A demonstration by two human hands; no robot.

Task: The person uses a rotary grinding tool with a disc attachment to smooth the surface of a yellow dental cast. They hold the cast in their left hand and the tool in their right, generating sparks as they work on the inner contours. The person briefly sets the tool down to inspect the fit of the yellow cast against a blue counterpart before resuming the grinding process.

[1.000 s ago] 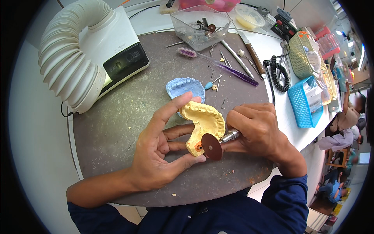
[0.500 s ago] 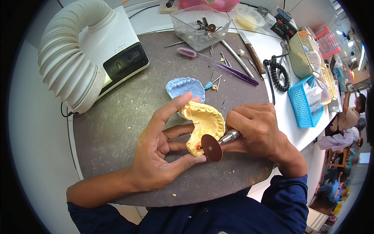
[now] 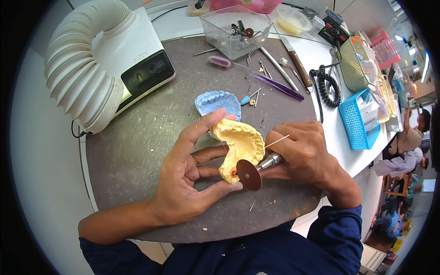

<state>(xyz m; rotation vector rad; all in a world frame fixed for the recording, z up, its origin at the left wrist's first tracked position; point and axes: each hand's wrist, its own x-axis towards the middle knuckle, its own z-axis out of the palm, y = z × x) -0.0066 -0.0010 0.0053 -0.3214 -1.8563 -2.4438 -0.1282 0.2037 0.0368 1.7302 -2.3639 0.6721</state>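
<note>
My left hand holds a yellow plaster dental cast by its ends, index finger at the far end and thumb at the near end. A small orange-brown spot marks the cast's near end. My right hand is wrapped round a metal rotary handpiece. On its tip sits a round brown cutting disc, right at the cast's near end beside my left thumb; whether they touch I cannot tell. Thin pale streaks cross the air around the disc. Just beyond my left fingertips lies a blue dental cast.
A white suction unit with a ribbed hose stands at the left. On the dark board lie a purple toothbrush, a knife and small tools. Behind is a clear bin; at right, a blue basket and coiled cable.
Pale streaks now show near the disc, over the right hand and below the disc. Both hands, the cast and the handpiece stay almost in place.
</note>
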